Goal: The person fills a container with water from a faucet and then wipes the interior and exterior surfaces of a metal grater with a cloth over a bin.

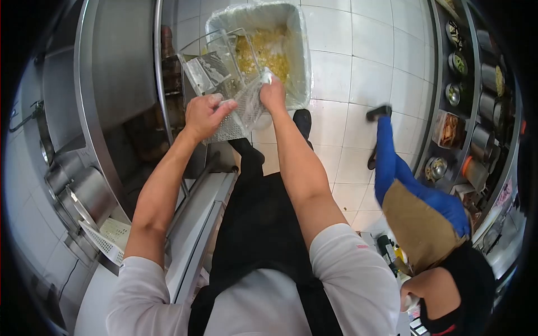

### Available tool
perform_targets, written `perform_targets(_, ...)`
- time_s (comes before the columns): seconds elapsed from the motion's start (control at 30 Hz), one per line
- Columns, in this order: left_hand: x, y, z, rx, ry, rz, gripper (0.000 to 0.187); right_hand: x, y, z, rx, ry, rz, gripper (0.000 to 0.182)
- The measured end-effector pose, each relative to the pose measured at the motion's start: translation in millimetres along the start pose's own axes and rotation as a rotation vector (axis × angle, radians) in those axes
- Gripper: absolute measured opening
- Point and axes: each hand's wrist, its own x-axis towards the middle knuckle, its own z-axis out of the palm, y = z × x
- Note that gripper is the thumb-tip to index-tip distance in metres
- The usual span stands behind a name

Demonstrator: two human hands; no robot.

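My left hand is closed on the near left rim of a wire mesh fryer basket, thumb pointing right. The basket is tilted and hangs over the near left side of a bin lined with clear plastic. A shiny flat metal piece shows at the basket's far left. On its right rim, my right hand pinches a small white wad, maybe cloth or paper, against the wire. Yellow crumbs and scraps lie inside the bin.
A steel counter with a rail runs along the left. Metal pots and a white perforated basket stand there. At right, a co-worker in a brown apron stands by shelves holding food containers. The floor is white tile.
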Motion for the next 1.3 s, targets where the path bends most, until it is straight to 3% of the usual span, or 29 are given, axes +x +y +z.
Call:
perform_targets(0.1, 6, -5, -1, -0.037, 0.015, -0.019, 0.054, -32, 0, 12, -0.067, 0.128, -0.081, 0.039)
perform_targets(0.2, 12, -10, -7, -0.055, 0.005, -0.008, 0.054, -67, 2, 17, 0.096, 0.290, -0.346, 0.034)
perform_targets(0.33, 13, -11, -7, -0.087, 0.029, 0.037, 0.054, 25, 43, 11, -0.153, 0.196, -0.060, 0.031)
perform_targets(0.4, 5, -14, -3, -0.104, 0.016, 0.032, 0.053, 31, 65, 21, -0.204, 0.187, -0.122, 0.033)
perform_targets(0.5, 10, -17, -3, -0.129, 0.018, 0.025, 0.054, -34, 19, 12, -0.134, 0.183, -0.170, 0.033)
perform_targets(0.6, 17, -18, -6, -0.125, 0.020, 0.027, 0.054, -28, 45, 26, -0.145, 0.377, -0.405, 0.035)
perform_targets(0.63, 14, -15, -10, -0.122, 0.001, 0.025, 0.054, -11, 44, 18, -0.212, 0.271, -0.196, 0.034)
perform_targets(0.73, 18, -16, -11, -0.163, -0.032, -0.022, 0.054, 30, 47, 7, -0.214, 0.181, 0.018, 0.031)
perform_targets(0.77, 21, -18, -12, -0.191, -0.039, -0.048, 0.055, 29, 50, 13, -0.283, 0.255, -0.101, 0.026)
perform_targets(0.87, 39, -17, -14, -0.161, -0.057, -0.086, 0.056, -32, 6, -7, -0.155, 0.133, -0.144, 0.029)
perform_targets(0.97, 60, 2, -19, -0.139, -0.057, -0.086, 0.060, -82, -9, -12, 0.032, 0.169, -0.303, 0.034)
perform_targets(1.0, 66, 6, -20, -0.157, -0.098, -0.107, 0.060, -92, -11, -15, 0.078, 0.158, -0.230, 0.036)
perform_targets(1.1, 97, 19, -30, -0.201, -0.227, -0.139, 0.062, -91, -6, -23, 0.236, 0.156, -0.051, 0.037)
perform_targets(1.2, 113, 33, -34, -0.304, -0.319, -0.130, 0.058, -71, -5, -24, 0.413, 0.344, -0.147, 0.034)
perform_targets(1.3, 118, 51, -38, -0.453, -0.339, -0.215, 0.058, -82, -22, -33, 0.545, 0.381, -0.132, 0.035)
